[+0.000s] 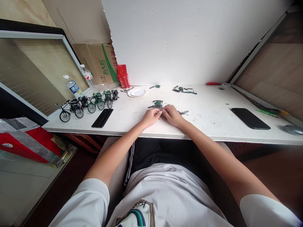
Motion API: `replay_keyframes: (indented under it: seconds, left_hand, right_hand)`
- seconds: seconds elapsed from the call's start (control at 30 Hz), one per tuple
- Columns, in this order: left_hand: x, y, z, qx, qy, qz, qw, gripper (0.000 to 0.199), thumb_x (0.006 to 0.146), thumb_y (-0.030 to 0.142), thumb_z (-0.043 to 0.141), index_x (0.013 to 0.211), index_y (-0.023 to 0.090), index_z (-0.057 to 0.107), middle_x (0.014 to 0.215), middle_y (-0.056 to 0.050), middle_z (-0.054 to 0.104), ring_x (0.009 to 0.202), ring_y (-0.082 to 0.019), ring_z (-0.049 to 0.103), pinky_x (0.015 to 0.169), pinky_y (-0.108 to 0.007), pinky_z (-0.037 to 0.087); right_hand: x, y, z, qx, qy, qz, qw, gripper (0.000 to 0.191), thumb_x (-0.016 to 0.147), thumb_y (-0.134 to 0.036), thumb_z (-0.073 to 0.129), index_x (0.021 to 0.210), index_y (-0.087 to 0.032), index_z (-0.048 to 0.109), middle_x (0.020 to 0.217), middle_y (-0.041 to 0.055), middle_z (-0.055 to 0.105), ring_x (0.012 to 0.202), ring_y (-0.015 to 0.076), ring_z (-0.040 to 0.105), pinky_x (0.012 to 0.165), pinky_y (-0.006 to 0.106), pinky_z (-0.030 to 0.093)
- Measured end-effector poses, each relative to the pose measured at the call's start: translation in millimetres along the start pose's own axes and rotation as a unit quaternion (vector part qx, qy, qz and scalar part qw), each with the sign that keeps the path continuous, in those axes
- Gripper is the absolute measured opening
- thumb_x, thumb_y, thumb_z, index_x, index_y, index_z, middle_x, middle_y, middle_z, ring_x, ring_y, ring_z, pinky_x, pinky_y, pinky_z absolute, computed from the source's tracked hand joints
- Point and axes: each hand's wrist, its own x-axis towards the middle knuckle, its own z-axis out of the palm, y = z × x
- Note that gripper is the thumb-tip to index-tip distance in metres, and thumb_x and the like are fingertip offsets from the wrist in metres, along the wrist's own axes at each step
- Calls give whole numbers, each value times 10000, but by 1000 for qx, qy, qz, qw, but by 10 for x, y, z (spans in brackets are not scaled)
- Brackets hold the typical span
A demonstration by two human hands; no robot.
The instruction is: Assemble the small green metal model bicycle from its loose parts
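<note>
My left hand [152, 116] and my right hand [172, 114] meet over the middle of the white table, fingertips pinched close together. Between them is a small dark part of a model bicycle, mostly covered by my fingers. Just beyond the hands lie dark and green model bicycle parts [157, 103]. A spoked wheel piece [184, 112] lies to the right of my right hand. Several finished miniature bicycles [68, 110], black and green, stand in a row at the left.
Black phones lie left [102, 118] and right [251, 118] on the table [132, 123]. White paper plates [137, 92], a red box [123, 76] and loose dark parts [184, 90] are at the back. Bottles [73, 85] and a carton [99, 63] stand back left.
</note>
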Motion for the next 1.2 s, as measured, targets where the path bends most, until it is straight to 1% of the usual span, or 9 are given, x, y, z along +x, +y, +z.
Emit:
replay_keyframes:
  seconds: [0.17, 0.37, 0.53, 0.77, 1.2]
  left_hand:
    - [2, -12, 1, 1, -1, -1, 1000, 355, 1017, 488, 656, 1109, 152, 722, 1096, -134, 822, 848, -238, 822, 824, -337, 629]
    - [10, -36, -1, -8, 0, 4, 1000, 392, 1008, 518, 663, 1121, 148, 727, 1103, -139, 821, 834, -227, 817, 814, -331, 635]
    - [13, -38, 2, -3, 0, 2, 1000, 384, 1013, 508, 659, 1117, 145, 729, 1108, -143, 819, 834, -232, 817, 821, -343, 640]
    - [10, -38, 2, -5, 1, -2, 1000, 373, 1011, 500, 663, 1124, 150, 730, 1124, -143, 819, 846, -237, 821, 827, -346, 635]
    - [21, -59, 7, -8, 1, 3, 1000, 376, 1008, 510, 664, 1115, 156, 730, 1115, -137, 822, 843, -237, 821, 821, -339, 635]
  right_hand:
    - [2, -7, -7, -2, -1, 1, 1000, 411, 1105, -602, 367, 947, -265, 542, 964, 110, 654, 953, 309, 580, 961, 528, 459]
    - [0, -3, -12, 1, -3, 2, 1000, 401, 1104, -589, 375, 946, -267, 552, 963, 111, 655, 949, 313, 578, 953, 538, 460]
    - [-1, 9, -5, 2, -2, 2, 1000, 408, 1103, -599, 379, 948, -266, 558, 961, 109, 652, 949, 314, 576, 958, 536, 457]
    - [0, 4, -6, 1, 0, -2, 1000, 377, 1108, -565, 391, 944, -263, 548, 958, 104, 654, 937, 304, 578, 956, 525, 456]
    - [-1, 9, -3, -2, -1, 5, 1000, 401, 1101, -596, 383, 954, -271, 568, 977, 116, 666, 964, 323, 579, 958, 538, 459]
